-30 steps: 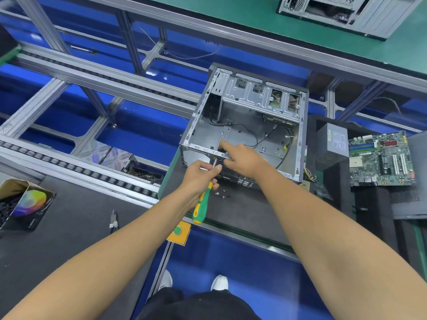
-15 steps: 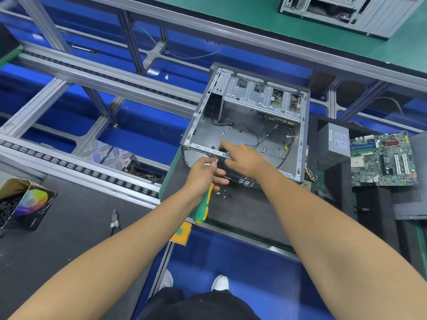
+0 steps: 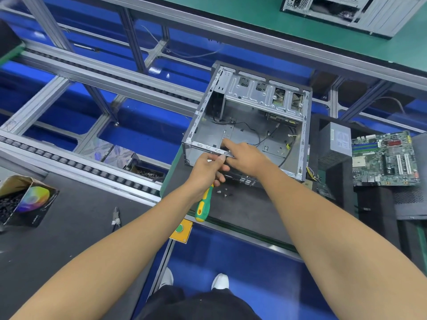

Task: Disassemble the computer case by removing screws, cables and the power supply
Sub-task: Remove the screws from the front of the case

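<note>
Fingers of the left hand [image 3: 206,170] are curling round a screwdriver [image 3: 203,205], its green and yellow handle pointing down toward the person and its tip hidden, while the thumb is reaching up toward the case [image 3: 248,125] rim. The right hand [image 3: 246,158] is resting over that rim, forefinger extended into the case; whether its other fingers are pinching anything cannot be told. Just below the fingers, loose screws [image 3: 223,192] are lying on the mat. Beyond the fingertips, black cables [image 3: 256,132] are trailing across the case floor. Right of the case, a power supply [image 3: 336,144] and a motherboard [image 3: 384,158] are standing apart, already out. A small part passed between crowded fingers is likely to slip, and a forearm could scatter the screws.
</note>
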Demonstrator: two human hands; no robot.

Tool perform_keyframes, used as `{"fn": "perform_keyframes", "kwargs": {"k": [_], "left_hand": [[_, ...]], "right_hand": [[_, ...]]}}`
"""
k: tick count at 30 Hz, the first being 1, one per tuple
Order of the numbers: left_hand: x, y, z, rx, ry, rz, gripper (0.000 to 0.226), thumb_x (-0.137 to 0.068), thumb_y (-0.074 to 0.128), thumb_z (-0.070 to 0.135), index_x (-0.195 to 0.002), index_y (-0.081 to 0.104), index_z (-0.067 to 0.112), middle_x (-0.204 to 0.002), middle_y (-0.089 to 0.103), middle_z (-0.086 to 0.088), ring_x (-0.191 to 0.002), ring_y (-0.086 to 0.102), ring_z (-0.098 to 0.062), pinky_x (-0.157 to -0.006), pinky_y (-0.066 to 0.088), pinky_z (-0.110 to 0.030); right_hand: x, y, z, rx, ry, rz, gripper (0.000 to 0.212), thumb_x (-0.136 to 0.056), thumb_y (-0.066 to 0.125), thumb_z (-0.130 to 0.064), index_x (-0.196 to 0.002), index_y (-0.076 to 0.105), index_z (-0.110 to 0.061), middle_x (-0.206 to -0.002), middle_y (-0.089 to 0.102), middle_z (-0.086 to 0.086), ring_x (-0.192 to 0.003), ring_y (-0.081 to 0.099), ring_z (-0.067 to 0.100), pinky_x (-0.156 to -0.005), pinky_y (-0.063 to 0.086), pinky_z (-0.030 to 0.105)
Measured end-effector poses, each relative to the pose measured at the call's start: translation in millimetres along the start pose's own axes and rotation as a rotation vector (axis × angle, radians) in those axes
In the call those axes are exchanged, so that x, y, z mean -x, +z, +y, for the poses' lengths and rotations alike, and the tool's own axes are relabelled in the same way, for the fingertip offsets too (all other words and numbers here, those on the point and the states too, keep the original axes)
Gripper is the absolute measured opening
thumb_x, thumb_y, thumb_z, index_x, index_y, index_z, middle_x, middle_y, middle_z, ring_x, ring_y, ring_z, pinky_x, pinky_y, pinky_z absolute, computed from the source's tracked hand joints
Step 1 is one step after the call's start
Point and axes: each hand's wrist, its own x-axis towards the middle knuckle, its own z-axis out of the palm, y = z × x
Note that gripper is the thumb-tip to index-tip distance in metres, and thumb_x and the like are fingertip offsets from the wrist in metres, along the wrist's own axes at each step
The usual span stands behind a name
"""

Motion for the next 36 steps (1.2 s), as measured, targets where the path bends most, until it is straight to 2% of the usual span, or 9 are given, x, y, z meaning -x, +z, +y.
{"fn": "perform_keyframes", "kwargs": {"k": [6, 13, 19, 27, 33, 36], "left_hand": [[-5, 5, 1, 0.005, -0.043, 0.083, 0.023, -0.105, 0.058, 0.030, -0.111, 0.055, 0.007, -0.070, 0.073, -0.003, -0.043, 0.051, -0.012, -0.039, 0.038, -0.022], [-5, -2, -6, 0.022, 0.006, 0.045, 0.015, -0.105, 0.057, 0.031, -0.099, 0.057, 0.017, -0.068, 0.070, -0.003, -0.044, 0.048, -0.012, -0.040, 0.037, -0.023], [-8, -1, -10, 0.030, 0.018, 0.051, 0.014, -0.105, 0.056, 0.029, -0.096, 0.057, 0.018, -0.062, 0.062, -0.002, -0.043, 0.041, -0.013, -0.041, 0.034, -0.024], [-10, 7, -11, 0.052, -0.016, 0.067, 0.024, -0.109, 0.045, 0.029, -0.099, 0.059, 0.011, -0.052, 0.042, 0.006, -0.041, 0.034, -0.010, -0.039, 0.028, -0.020], [-12, 9, -11, 0.070, -0.037, 0.070, 0.028, -0.110, 0.041, 0.028, -0.099, 0.061, 0.011, -0.050, 0.039, 0.006, -0.041, 0.032, -0.009, -0.039, 0.027, -0.021], [-11, 8, -13, 0.033, -0.018, 0.053, 0.030, -0.109, 0.043, 0.034, -0.106, 0.060, 0.009, -0.053, 0.041, 0.004, -0.041, 0.034, -0.010, -0.040, 0.028, -0.021]], "right_hand": [[1, 1, 1, -0.016, -0.005, 0.011, 0.024, -0.081, 0.046, -0.033, -0.098, 0.030, -0.040, -0.062, 0.044, -0.006, -0.065, 0.049, 0.030, -0.051, 0.026, 0.033], [0, 0, 1, -0.014, 0.014, 0.011, 0.030, -0.081, 0.047, -0.030, -0.109, 0.036, -0.036, -0.062, 0.047, -0.004, -0.058, 0.046, 0.019, -0.050, 0.025, 0.031], [1, 0, 1, 0.008, 0.013, 0.006, 0.029, -0.084, 0.048, -0.027, -0.109, 0.036, -0.031, -0.064, 0.049, -0.001, -0.061, 0.048, 0.026, -0.051, 0.028, 0.034], [1, -3, -1, 0.017, 0.016, -0.001, 0.026, -0.085, 0.050, -0.024, -0.108, 0.037, -0.029, -0.067, 0.053, 0.002, -0.064, 0.051, 0.030, -0.052, 0.031, 0.035], [1, -3, -2, 0.024, 0.010, 0.003, 0.024, -0.088, 0.051, -0.027, -0.107, 0.037, -0.028, -0.067, 0.052, 0.000, -0.064, 0.052, 0.029, -0.053, 0.031, 0.036], [2, -3, -2, 0.024, 0.003, 0.005, 0.023, -0.087, 0.050, -0.027, -0.105, 0.036, -0.028, -0.065, 0.051, 0.000, -0.063, 0.051, 0.029, -0.051, 0.029, 0.034]]}}
